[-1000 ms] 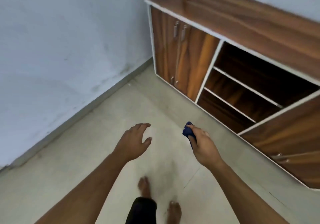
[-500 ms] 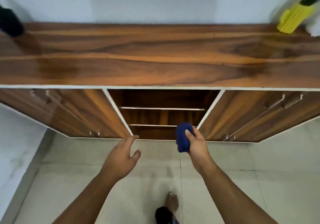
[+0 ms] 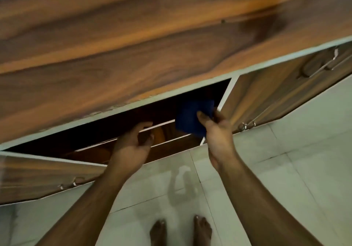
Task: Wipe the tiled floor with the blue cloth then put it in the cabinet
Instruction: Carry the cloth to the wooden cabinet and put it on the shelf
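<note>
Right hand (image 3: 217,131) gripping blue cloth (image 3: 191,117) at cabinet (image 3: 133,55) open middle bay; left hand (image 3: 131,146) empty, fingers curled loosely, just beside cloth

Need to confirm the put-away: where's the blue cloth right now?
In the head view, the cloth is right of centre, held by the right hand at the mouth of the cabinet's open shelves, near their right divider.
</note>
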